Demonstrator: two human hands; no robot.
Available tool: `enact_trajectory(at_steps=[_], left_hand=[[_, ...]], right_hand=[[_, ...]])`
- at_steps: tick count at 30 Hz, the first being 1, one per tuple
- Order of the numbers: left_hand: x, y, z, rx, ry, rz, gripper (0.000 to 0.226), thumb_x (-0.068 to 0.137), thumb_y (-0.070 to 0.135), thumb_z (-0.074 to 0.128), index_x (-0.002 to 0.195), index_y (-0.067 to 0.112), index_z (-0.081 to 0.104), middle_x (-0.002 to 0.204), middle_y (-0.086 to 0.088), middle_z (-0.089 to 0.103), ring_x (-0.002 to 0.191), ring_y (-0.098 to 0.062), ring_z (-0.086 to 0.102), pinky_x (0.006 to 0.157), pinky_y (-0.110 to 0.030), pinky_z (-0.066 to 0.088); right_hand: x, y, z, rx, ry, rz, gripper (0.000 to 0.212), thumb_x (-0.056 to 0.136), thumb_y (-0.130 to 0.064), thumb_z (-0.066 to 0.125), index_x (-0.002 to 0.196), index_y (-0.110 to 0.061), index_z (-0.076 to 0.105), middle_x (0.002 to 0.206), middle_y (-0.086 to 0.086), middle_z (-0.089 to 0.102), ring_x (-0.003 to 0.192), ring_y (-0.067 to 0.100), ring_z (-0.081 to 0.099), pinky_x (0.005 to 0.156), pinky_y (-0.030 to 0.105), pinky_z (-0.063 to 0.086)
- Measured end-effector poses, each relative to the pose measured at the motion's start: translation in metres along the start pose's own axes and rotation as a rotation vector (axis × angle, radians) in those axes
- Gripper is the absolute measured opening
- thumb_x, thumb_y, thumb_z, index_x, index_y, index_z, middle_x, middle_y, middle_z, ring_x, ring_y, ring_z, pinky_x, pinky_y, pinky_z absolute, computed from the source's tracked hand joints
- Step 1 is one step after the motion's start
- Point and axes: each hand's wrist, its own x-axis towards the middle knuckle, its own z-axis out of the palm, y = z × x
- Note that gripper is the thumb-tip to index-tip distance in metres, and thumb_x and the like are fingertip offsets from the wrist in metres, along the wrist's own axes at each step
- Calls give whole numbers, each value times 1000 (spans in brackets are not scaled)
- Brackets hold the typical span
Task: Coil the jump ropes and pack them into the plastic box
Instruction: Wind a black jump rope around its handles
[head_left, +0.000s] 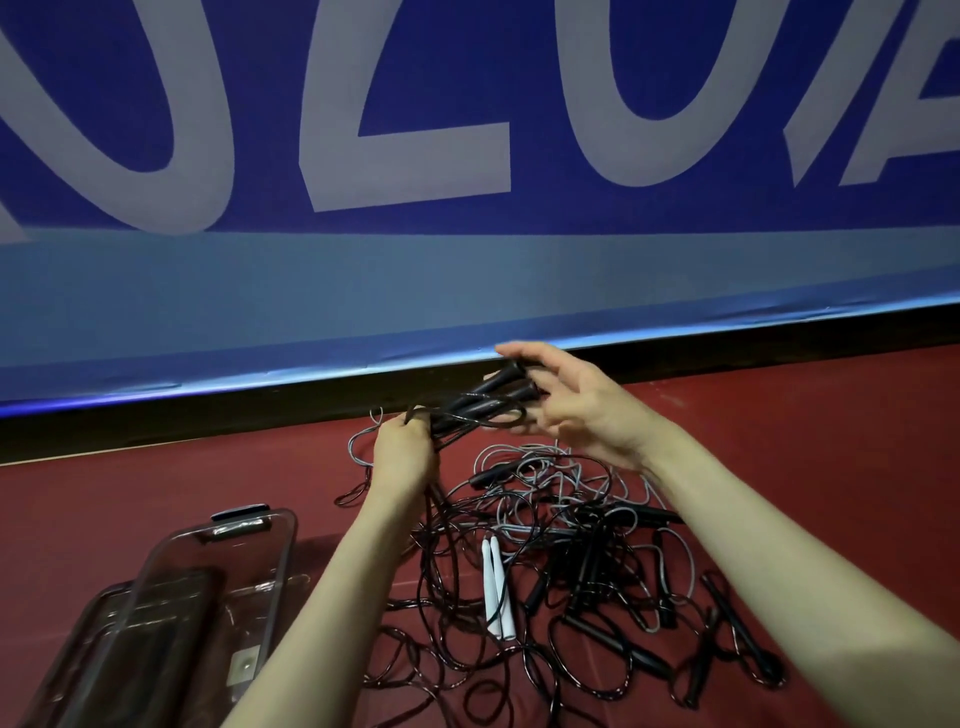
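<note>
The rope (467, 415) is pinched in the left hand (402, 452), its handles (498, 387) loosely cupped by the right hand (576, 405). Loops are best wound evenly and tightly, clear of the pile (571, 561), before the box (171, 613) is loaded.

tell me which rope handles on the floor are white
The white handles, a pair lying side by side left of the pile's middle; every other handle there is black.

Blue banner (467, 291), seemingly red floor (779, 441)
</note>
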Motion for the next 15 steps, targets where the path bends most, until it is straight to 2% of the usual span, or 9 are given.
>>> enact_trajectory(at_steps=[2,3,6,8,10,13,15], left_hand=[[0,1,-1,-69,0,-63,37,101,17,35,65,13,40,48,-1,33,40,-13,27,44,-22,20],[0,1,-1,-82,-11,-78,38,101,17,34,64,13,39,47,-1,33,37,-12,26,43,-21,20],[0,0,-1,-56,-38,-79,38,102,19,34,65,11,43,48,-1,34,34,-10,27,40,-20,21],[-1,0,0,-48,-41,-67,36,103,20,35,71,9,47,51,-3,35,36,-12,28,41,-21,22],[-2,2,1,-40,-37,-53,33,103,20,35,74,9,47,53,-4,35,40,-14,28,42,-23,22],[-7,7,2,-4,-19,5,33,102,18,36,71,12,44,55,-4,35,43,-15,29,40,-21,23],[-10,11,4,15,-8,62,34,101,15,36,67,15,40,54,-2,34,47,-15,30,43,-22,23]], right_hand=[[0,2,4,-223,-28,-55,80,73,24,53,134,-28,43,130,12,54,106,29,67,87,35,54],[0,3,8,-346,-10,-81,79,76,24,55,132,-30,42,129,10,55,102,25,69,87,35,54],[1,9,19,-604,163,-177,54,80,5,71,118,-27,48,111,1,63,95,13,68,90,30,53],[1,12,22,-668,264,-230,38,81,-9,75,107,-24,51,101,-3,62,89,4,61,85,24,48],[1,11,21,-695,316,-253,29,82,-16,75,99,-23,52,96,-3,61,81,6,56,76,22,44],[3,10,17,-690,352,-244,19,87,-22,70,95,-20,54,84,-5,60,65,2,48,63,17,38],[5,14,16,-682,409,-239,14,90,-23,66,94,-19,53,75,-2,58,62,6,45,61,21,36]])
